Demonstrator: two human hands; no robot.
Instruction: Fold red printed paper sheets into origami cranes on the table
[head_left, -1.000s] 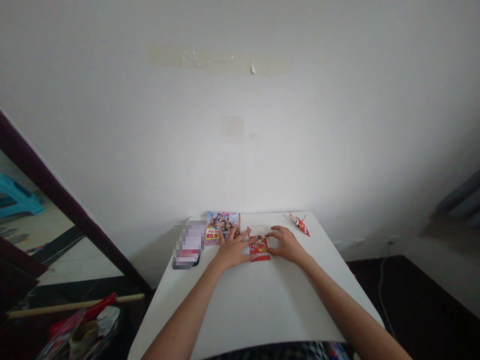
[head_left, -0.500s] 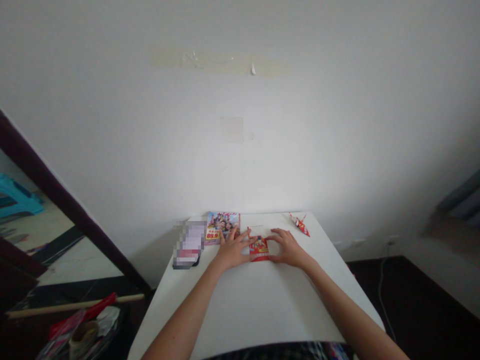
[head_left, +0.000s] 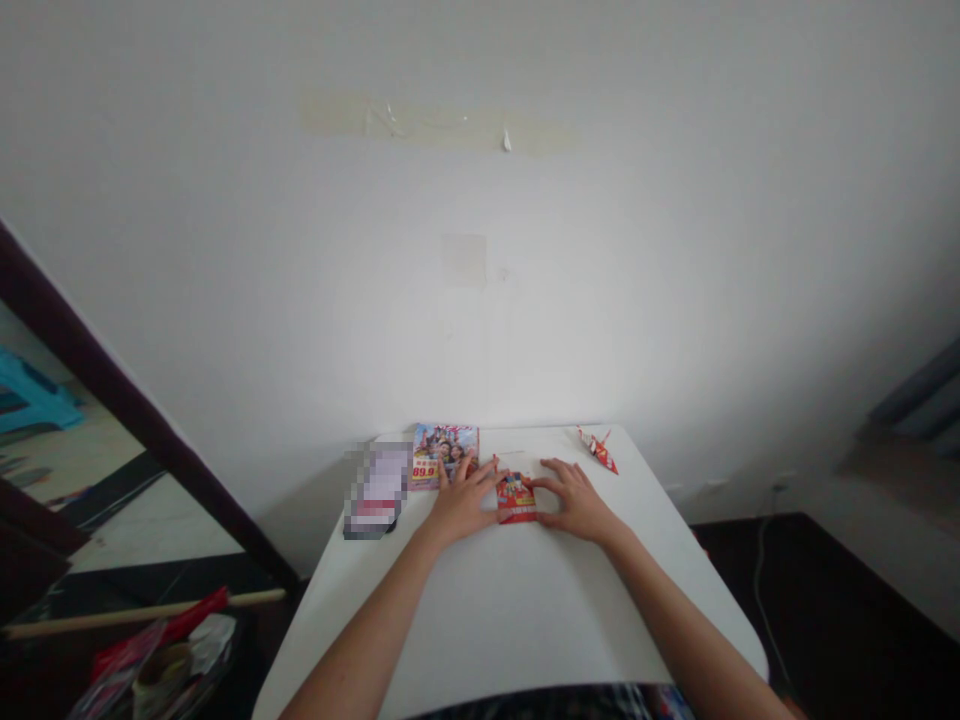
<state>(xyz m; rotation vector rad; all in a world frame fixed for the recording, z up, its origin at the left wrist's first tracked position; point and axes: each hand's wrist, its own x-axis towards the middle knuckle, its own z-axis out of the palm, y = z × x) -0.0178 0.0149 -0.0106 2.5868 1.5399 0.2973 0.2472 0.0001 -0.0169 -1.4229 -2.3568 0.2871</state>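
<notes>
A small square of red printed paper [head_left: 517,502] lies on the white table between my hands, its printed side up. My left hand [head_left: 463,503] is at its left edge, thumb at the near corner and forefinger at the far one, the other fingers spread. At the right edge my right hand [head_left: 574,500] rests its thumb low and its forefinger high, with a gap between them. Both hands touch the paper with fingers apart; neither visibly wraps round it. Behind my left fingers lies a colourful printed leaflet [head_left: 431,445], partly covered by them.
A folded paper crane [head_left: 598,450] in red and white sits at the table's far right. On the left lies a phone [head_left: 379,490], its screen blurred out. The white table [head_left: 510,620] meets the wall behind. A bin with rubbish [head_left: 169,665] stands at lower left.
The view has shifted very slightly. My hands and the red paper keep nearly the same positions, with only a slight movement of the fingers.
</notes>
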